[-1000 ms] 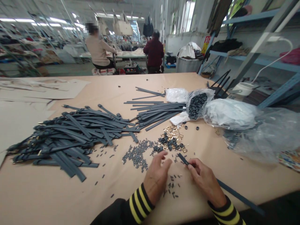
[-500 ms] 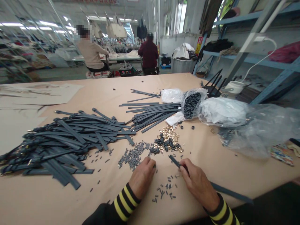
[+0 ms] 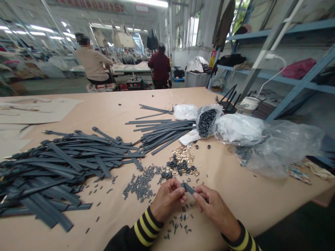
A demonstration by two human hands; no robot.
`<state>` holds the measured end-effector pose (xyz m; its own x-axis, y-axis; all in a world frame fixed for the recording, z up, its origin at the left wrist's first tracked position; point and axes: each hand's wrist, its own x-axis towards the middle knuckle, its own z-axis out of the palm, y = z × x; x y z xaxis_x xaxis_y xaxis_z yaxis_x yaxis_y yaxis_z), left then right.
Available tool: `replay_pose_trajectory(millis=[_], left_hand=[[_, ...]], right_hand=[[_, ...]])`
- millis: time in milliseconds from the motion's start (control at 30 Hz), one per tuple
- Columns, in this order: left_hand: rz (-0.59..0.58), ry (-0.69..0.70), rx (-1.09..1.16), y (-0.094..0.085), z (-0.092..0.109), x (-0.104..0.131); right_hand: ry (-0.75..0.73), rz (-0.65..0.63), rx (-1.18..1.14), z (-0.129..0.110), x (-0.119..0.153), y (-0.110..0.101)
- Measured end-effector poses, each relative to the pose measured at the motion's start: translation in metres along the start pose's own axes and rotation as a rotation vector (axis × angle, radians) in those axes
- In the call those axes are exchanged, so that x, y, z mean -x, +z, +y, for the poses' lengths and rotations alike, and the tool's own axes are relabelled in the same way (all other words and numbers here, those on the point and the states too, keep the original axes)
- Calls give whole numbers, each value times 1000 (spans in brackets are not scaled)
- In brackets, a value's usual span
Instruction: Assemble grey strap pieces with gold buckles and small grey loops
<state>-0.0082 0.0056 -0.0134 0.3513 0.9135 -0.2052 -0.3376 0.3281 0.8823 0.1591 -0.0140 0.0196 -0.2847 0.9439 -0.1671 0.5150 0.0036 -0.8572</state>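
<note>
My left hand (image 3: pixel 167 198) is closed, its thumb and fingertips pinched at the tip of a dark grey strap (image 3: pixel 188 189). A small dark piece at those fingertips is partly hidden; I cannot make out its shape. Gripped in my right hand (image 3: pixel 216 207), the strap points left and its end looks split or folded. Just beyond the hands lie a pile of dark grey loops (image 3: pixel 180 166) and gold metal buckles (image 3: pixel 184 153). Many short grey pieces (image 3: pixel 140 184) form a heap to the left, and more are scattered under my hands (image 3: pixel 179 223).
A large pile of finished-looking straps with buckles (image 3: pixel 78 157) covers the left side. Narrow strips (image 3: pixel 162 134) lie farther back, beside a plastic bag of dark loops (image 3: pixel 206 122) and clear bags (image 3: pixel 282 146). Blue shelving (image 3: pixel 277 75) stands right. Two people (image 3: pixel 92 64) sit beyond the table.
My left hand has moved right and up to the strap's end, and both hands are now close together. The strap has shifted slightly left and down, while the whole view has turned a little.
</note>
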Motion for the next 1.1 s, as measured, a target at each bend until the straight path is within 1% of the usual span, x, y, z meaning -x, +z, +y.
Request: replay_pose_trajectory(millis=[133,233,300,400,467,533,600,633,733,833,933,1100], left_hand=[[0,2,24,-2,-1,2],[-3,14,-18,-2,-1,2],[15,13,-53,-3,-1,2],[39,31,-44,-4,-1,1],[51,38,-22,-4,-2,0],[63,30,-3,-3,-3,0],[62,16,23,-1,-4,0],[49,11,40,0,-6,0],[-12,-4,92,4,-9,2],[-36,-20,110,6,-10,4],[-42,-34,126,8,-8,5],[-105,-101,134,7,-4,5]], right_hand=[[-36,-61,-20,-7,1,-1],[-95,-70,5,-14,1,-2],[-129,-64,35,-15,1,-2],[-87,-56,79,-12,1,-2],[-22,-12,97,-8,2,-2],[27,72,109,-6,1,-2],[38,140,110,-5,-1,-1],[35,144,94,-5,-2,1],[31,105,29,-5,-5,7],[41,83,-21,-5,-8,11],[34,22,-127,-5,-7,9],[19,-35,-237,-3,-5,7]])
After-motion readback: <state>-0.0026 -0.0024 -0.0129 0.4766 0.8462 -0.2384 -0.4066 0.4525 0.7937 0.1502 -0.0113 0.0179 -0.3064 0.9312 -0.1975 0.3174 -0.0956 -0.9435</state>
